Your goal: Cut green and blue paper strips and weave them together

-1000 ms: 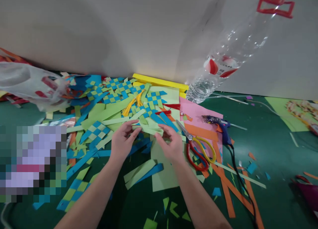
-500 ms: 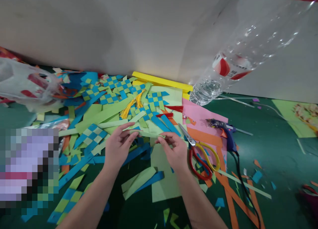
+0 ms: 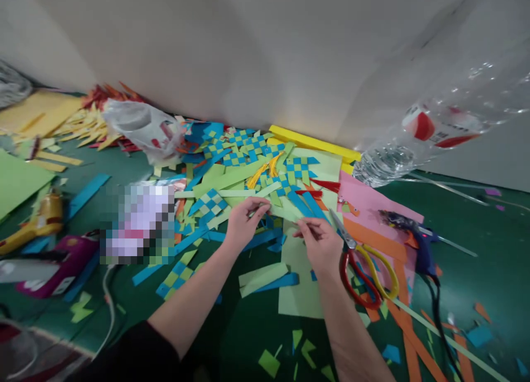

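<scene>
A pale green paper strip (image 3: 284, 211) stretches between my two hands, above the pile of cut paper. My left hand (image 3: 247, 219) pinches its left end between thumb and fingers. At the other end my right hand (image 3: 318, 239) closes its fingertips on the strip. Beyond the hands lie woven blue-and-green paper pieces (image 3: 210, 203) and yellow tassels (image 3: 265, 171). Scissors (image 3: 370, 266) with one red and one yellow handle rest just right of my right hand. Below the strip is a pale green sheet (image 3: 300, 293), partly covered by my right forearm.
A large clear plastic bottle (image 3: 389, 155) leans at the back right. Glue guns lie on both sides, a blue one (image 3: 424, 249) with a black cord and a yellow one (image 3: 47, 219). A plastic bag (image 3: 144, 128) and a blurred-out device (image 3: 141, 222) are at left.
The view has swung left, bringing the yellow glue gun and more paper into sight. Both hands still hold the strip, now a little closer together.
</scene>
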Available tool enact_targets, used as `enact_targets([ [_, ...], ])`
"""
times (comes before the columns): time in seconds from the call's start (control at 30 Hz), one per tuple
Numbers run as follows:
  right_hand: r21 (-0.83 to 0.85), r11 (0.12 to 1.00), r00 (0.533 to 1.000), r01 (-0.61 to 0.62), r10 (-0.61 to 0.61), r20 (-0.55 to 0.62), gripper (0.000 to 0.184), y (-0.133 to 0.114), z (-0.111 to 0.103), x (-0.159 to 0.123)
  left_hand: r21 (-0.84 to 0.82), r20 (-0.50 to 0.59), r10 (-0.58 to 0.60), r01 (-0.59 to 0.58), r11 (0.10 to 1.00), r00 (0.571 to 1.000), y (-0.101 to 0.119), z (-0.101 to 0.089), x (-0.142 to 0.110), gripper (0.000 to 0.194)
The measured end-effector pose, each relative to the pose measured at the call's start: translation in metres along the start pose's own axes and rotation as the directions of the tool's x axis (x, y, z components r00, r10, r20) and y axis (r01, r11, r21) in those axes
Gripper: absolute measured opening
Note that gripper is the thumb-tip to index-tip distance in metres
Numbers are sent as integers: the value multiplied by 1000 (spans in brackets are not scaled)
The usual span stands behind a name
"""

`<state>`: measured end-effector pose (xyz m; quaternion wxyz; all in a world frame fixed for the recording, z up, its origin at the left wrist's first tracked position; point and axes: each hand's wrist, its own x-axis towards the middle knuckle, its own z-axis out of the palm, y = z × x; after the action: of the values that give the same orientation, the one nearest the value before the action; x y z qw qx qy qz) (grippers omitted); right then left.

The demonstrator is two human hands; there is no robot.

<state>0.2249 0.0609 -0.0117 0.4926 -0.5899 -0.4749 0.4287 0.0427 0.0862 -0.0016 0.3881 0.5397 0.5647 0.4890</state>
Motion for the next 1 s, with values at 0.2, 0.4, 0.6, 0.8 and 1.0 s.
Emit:
enact_targets([
  [0.2,-17,995,995,96,-96,-15,26,1,1,-1,6,-7,24,-24,1000,1000,-2,3,-1,22],
  [0.4,2,985,984,171,-171,52,23,-2,3,0,56,-42,70,-68,996,997,-3,2,0,20],
  [0.6,-53,976,977,211,-210,30,24,-2,-1,-1,167,-20,116,-111,980,993,2,4,-5,17],
  [0.8,-8,979,978,205,-205,46,23,-2,-3,-2,167,-27,104,-98,981,994,-1,2,-8,18],
  [1.0,-24,992,992,125,-124,26,18,-4,-2,-3,173,-18,95,-90,981,995,-2,1,-7,20],
])
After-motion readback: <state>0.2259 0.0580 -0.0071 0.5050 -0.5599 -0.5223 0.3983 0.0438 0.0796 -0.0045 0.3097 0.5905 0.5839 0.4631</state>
